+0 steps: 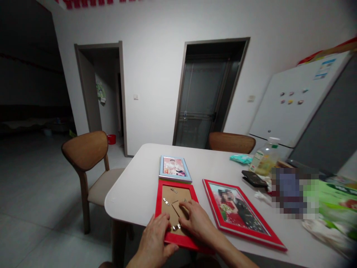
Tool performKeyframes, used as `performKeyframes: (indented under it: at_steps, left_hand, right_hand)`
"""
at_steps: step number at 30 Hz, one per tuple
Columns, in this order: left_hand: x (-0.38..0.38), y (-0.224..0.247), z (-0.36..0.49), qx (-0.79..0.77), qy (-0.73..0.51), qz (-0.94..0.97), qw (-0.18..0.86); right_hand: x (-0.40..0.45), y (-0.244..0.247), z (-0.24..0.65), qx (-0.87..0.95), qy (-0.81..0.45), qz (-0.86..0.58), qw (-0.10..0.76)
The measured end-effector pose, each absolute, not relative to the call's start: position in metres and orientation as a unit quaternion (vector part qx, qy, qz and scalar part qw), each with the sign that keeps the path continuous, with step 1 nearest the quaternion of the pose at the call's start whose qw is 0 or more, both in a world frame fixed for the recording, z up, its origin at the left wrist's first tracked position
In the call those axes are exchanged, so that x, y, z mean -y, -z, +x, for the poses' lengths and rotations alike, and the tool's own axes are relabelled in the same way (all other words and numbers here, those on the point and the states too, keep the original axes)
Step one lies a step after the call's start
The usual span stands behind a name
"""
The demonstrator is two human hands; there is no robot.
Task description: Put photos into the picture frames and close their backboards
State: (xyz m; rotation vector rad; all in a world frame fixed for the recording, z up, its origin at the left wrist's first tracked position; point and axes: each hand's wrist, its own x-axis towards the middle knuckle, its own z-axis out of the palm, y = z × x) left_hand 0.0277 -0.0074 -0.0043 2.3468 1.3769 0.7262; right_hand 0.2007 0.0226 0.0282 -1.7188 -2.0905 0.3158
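A red picture frame (159,201) lies face down at the table's near edge, its brown backing board (170,210) and several small metal clips (166,201) showing. My left hand (154,236) is closed around the frame's lower left corner, thumb along the near rim. Over the right side bends my right hand (196,221), closed on the frame, with curled fingers against the backing near a clip and the stand flap. Part of the right rim is hidden under it. Touching the far end is a light blue framed photo (174,168). To the right, a larger red framed photo (237,208) lies face up.
The white table (134,186) also bears a bottle (263,156), a black wallet-like item (254,179), a teal packet (241,159) and green plastic bags (334,204) at the right. Wooden chairs stand at the left (86,152) and far side (231,142).
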Motion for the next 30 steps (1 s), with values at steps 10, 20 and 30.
performKeyframes:
  at_steps: [10, 20, 30]
  left_hand:
    - [0.001, -0.014, 0.030, -0.501, -0.369, 0.726, 0.292]
    - [-0.036, -0.012, -0.010, -0.444, -0.574, 0.461, 0.511]
    - [-0.058, 0.001, -0.087, -0.614, -0.475, 0.538, 0.330]
  right_hand:
    - [-0.036, -0.052, 0.204, 0.737, -0.111, -0.620, 0.247]
    - [-0.034, -0.063, 0.177, 0.752, -0.151, -0.543, 0.341]
    - [-0.042, -0.016, 0.246, 0.680, -0.064, -0.707, 0.181]
